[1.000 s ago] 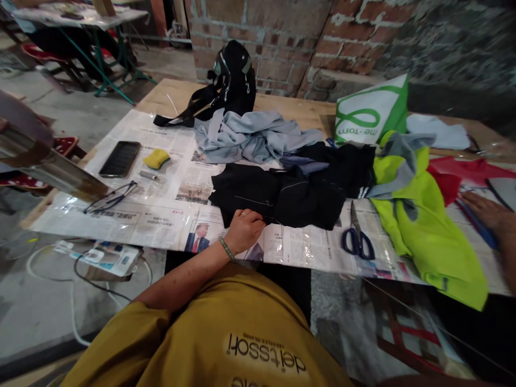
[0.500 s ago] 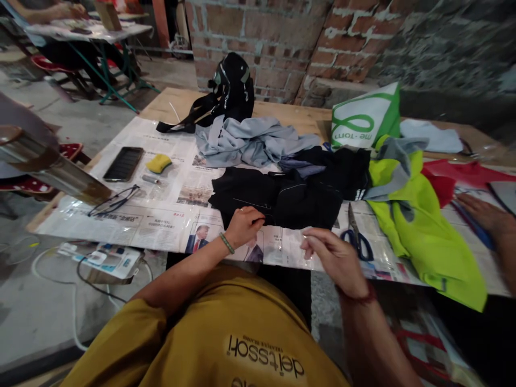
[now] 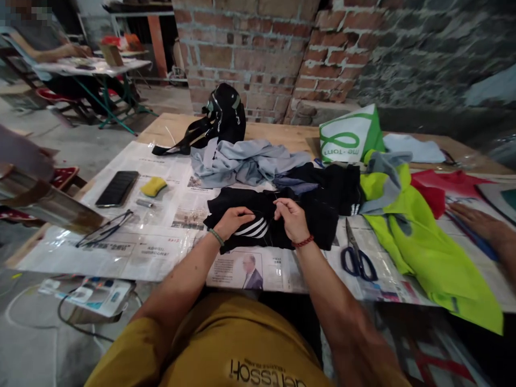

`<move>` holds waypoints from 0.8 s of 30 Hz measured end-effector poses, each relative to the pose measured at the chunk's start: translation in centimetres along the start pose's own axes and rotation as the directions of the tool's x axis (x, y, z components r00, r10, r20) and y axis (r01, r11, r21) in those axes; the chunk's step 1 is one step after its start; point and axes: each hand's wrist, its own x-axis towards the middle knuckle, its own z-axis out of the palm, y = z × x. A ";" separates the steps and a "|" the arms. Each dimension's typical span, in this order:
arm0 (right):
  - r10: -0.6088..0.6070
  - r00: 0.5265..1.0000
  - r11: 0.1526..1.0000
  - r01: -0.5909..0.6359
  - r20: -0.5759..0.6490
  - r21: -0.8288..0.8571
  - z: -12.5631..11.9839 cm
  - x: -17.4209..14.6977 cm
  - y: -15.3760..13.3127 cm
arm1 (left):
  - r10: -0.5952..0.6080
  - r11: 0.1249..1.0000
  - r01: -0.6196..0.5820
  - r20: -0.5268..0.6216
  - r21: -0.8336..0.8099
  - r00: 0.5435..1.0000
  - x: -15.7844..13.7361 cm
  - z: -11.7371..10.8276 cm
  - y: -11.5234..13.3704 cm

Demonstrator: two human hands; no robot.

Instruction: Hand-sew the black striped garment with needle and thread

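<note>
Pinching black cloth (image 3: 318, 223) between thumb and fingers of the left hand (image 3: 234, 222), now with white stripes (image 3: 255, 230) showing just beside those fingertips. Over the cloth with the right hand (image 3: 291, 219), brought in since the earlier frame, fingertips narrow; cannot tell on what. Scissors (image 3: 358, 257) right of these fingers, near.

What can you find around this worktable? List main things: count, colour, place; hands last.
Black garment: 1, black with white stripes, centre
Scissors: 1, blue handles, right of it
Phone: 1, black, left
Sponge: 1, yellow, beside phone
Grey cloth: 1, grey, rear centre
Strapped bag: 1, black, rear left
Printed bag: 1, white and green, rear right
Bright garment: 1, lime and grey, right
Newspaper: count unclear, pale, across tabletop
Other person's hand: 1, right edge
Left hand: 1, green bracelet, at stripes
Right hand: 1, red bracelet, centre
</note>
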 end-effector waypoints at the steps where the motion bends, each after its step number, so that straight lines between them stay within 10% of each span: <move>1: 0.031 0.999 0.999 -0.030 -0.014 0.040 0.0 -0.1 0.7 | -0.010 1.000 0.010 0.009 -0.024 1.000 0.0 -0.2 0.0; 7: 0.076 0.996 0.987 -0.067 -0.055 0.146 -0.5 -0.4 2.7 | -0.079 0.996 0.080 0.025 -0.041 0.997 0.4 -0.2 -0.1; 12: -0.146 0.984 0.984 0.134 -0.097 -0.119 -0.8 -1.4 1.8 | -0.030 0.999 0.029 -0.049 -0.021 0.998 0.8 0.1 -0.7; 17: -0.429 0.885 0.753 0.461 0.181 -0.470 -0.1 -3.1 0.7 | 0.038 0.999 -0.035 -0.150 0.024 0.988 1.1 0.4 -1.0; 24: -0.363 0.830 0.508 0.557 0.424 -0.657 0.8 -3.3 1.1 | 0.151 0.980 -0.119 -0.202 0.162 0.968 1.3 0.5 -1.3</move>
